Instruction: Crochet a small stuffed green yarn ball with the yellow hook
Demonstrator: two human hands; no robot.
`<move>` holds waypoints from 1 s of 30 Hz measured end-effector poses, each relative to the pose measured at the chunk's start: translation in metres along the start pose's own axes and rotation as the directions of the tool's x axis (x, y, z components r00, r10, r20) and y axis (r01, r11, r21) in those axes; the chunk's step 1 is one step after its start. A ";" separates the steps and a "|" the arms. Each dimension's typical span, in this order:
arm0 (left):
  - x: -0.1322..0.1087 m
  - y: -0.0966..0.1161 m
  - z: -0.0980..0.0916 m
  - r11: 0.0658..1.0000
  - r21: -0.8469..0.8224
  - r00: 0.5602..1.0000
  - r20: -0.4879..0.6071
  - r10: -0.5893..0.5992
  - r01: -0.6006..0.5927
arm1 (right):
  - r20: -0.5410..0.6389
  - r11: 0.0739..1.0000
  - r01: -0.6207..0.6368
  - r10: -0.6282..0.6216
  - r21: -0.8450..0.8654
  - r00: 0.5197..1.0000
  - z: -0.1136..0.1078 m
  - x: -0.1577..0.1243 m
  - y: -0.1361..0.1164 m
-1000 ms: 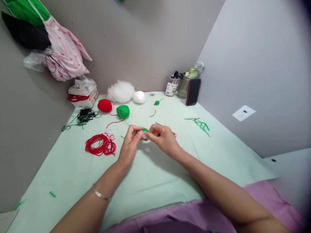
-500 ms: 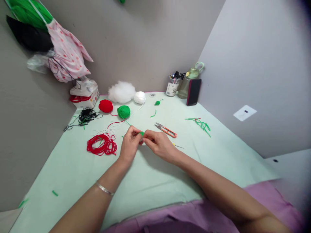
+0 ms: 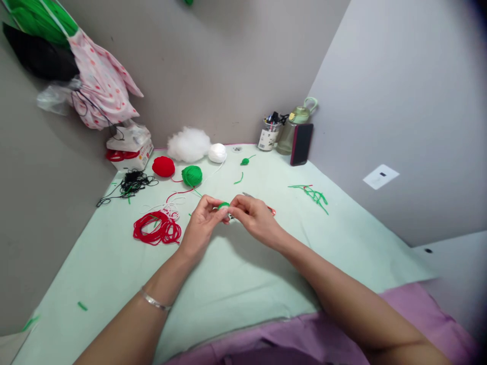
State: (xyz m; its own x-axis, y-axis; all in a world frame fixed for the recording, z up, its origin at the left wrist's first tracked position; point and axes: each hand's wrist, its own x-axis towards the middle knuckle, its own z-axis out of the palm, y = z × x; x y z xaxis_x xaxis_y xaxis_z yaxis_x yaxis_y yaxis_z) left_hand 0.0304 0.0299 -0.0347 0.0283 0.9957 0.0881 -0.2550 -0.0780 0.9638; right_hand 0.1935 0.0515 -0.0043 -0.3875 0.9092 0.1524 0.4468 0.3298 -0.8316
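My left hand [image 3: 200, 223] and my right hand [image 3: 254, 217] meet above the middle of the pale green table [image 3: 236, 284], fingertips pinched together on a small green yarn piece [image 3: 223, 205]. A bit of white shows under it. A green strand runs from there toward the green yarn ball [image 3: 192, 175]. Orange thread snips [image 3: 271, 209] lie just behind my right hand, mostly hidden by it. A silver bangle [image 3: 154, 301] sits on my left wrist.
A red yarn ball [image 3: 163, 166], white yarn ball [image 3: 217, 152] and white stuffing [image 3: 189, 144] sit at the back. Loose red yarn [image 3: 157, 229], black yarn [image 3: 131, 182] and green scraps [image 3: 312, 194] lie around. A pen cup [image 3: 267, 134], bottle [image 3: 291, 132] and phone [image 3: 302, 144] stand at the back right corner.
Both hands stay pinched on the green piece, dipping toward me half a second ago, then shifting back up. My right hand again covers most of the snips.
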 end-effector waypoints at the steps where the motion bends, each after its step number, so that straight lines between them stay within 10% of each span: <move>1: 0.001 -0.001 -0.001 1.000 0.013 1.000 -0.006 0.005 -0.005 | 0.023 1.000 0.006 -0.005 -0.009 1.000 -0.001 -0.001 -0.001; 30: 0.007 -0.021 -0.008 0.998 0.046 0.998 -0.030 -0.048 0.050 | 0.053 0.996 -0.051 0.055 -0.074 0.997 0.007 -0.001 -0.001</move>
State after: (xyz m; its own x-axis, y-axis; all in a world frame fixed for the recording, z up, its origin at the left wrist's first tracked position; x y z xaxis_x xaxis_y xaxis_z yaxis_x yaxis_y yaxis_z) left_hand 0.0285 0.0391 -0.0567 0.0116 0.9994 0.0340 -0.2083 -0.0308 0.9776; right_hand 0.1876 0.0484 -0.0069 -0.4041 0.9114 0.0779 0.5249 0.3008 -0.7963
